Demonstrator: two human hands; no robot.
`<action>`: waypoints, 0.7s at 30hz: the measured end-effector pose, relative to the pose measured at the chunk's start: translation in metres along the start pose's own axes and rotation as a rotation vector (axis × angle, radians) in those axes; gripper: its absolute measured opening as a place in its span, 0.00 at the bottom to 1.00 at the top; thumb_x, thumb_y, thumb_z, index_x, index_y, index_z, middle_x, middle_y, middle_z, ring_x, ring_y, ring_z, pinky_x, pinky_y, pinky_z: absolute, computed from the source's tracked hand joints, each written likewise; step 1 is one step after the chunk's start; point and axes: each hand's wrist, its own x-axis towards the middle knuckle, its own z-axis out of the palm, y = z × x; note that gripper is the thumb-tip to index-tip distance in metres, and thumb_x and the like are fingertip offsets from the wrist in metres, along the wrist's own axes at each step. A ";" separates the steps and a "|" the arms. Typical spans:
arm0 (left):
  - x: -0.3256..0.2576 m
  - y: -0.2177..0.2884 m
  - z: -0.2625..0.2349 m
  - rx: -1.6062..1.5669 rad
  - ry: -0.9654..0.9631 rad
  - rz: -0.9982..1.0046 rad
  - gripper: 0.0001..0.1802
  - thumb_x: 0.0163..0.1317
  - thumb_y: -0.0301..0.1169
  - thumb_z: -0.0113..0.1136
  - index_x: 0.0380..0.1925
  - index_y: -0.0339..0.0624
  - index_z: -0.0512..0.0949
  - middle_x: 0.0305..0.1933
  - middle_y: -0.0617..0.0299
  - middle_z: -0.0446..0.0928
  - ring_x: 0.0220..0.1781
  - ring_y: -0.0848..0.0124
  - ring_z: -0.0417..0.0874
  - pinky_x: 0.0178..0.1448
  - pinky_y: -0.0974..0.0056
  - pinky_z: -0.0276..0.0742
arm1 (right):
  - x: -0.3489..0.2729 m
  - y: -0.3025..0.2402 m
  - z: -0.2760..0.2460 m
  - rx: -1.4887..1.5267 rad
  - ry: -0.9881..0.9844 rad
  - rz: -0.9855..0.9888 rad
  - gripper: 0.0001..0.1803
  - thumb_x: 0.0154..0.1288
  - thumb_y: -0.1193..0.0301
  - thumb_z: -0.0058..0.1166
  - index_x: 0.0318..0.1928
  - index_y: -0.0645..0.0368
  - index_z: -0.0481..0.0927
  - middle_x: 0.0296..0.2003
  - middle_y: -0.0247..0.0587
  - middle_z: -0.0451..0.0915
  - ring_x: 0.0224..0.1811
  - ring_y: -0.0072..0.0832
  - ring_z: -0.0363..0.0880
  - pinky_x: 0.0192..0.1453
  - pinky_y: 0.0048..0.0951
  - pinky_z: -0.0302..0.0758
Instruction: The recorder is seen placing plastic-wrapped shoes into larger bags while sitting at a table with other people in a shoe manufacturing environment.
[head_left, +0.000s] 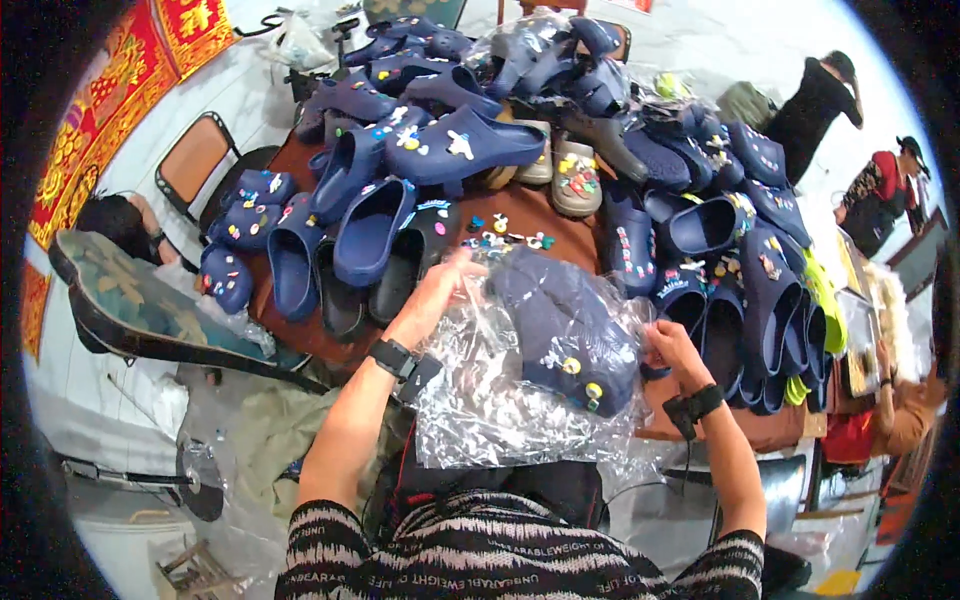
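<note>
**Navy clogs [575,330] in slick film, with loose charms [500,238] close behind**

Nearest, the lower part of the clear plastic bag [480,425] is spread toward the wearer's lap and seems to overhang the table's near edge. If its loose film were caught by a sleeve or by the left wrist device [400,362], the bag could be dragged off the edge.

Inside it, what looks like a pair of navy clogs is held at the front middle of the table, lying to the bag's right. At its right side, the film is pinched by the right hand [675,350], fingers closed. The left hand [450,285] is laid at the upper left of the film; whether anything is gripped there cannot be told through the glare. Should the film be pulled hard from the right alone, it could be torn or the clogs tipped; their charms could also be snagged.

Just beyond, the loose charms lie on the brown tabletop [576,238] and could be swept aside by the bag.

On either side, black clogs [405,270] and upright navy clogs [725,335] are closely packed; by a nudged elbow, they could be toppled.

Farthest, a clog heap [470,90] is stacked loosely and might slide if bumped.
</note>
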 end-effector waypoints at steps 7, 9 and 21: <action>0.004 0.052 0.022 0.168 -0.062 0.364 0.21 0.73 0.43 0.44 0.42 0.37 0.79 0.22 0.66 0.77 0.26 0.77 0.78 0.34 0.72 0.69 | -0.005 -0.023 -0.011 0.195 0.062 -0.095 0.16 0.71 0.64 0.47 0.26 0.59 0.74 0.18 0.30 0.72 0.18 0.20 0.71 0.25 0.22 0.69; 0.005 0.078 0.022 0.174 -0.065 0.478 0.21 0.73 0.43 0.43 0.41 0.37 0.78 0.22 0.67 0.76 0.27 0.78 0.79 0.33 0.72 0.69 | -0.014 -0.056 -0.016 0.213 0.081 -0.153 0.15 0.71 0.64 0.46 0.29 0.59 0.75 0.20 0.29 0.74 0.20 0.19 0.71 0.26 0.21 0.68; 0.086 0.179 -0.118 -0.304 0.211 0.728 0.19 0.69 0.44 0.49 0.47 0.41 0.77 0.26 0.67 0.79 0.30 0.73 0.81 0.41 0.64 0.76 | 0.107 -0.465 -0.022 -0.775 0.138 -0.939 0.10 0.70 0.70 0.49 0.43 0.62 0.80 0.29 0.26 0.74 0.30 0.18 0.73 0.37 0.21 0.73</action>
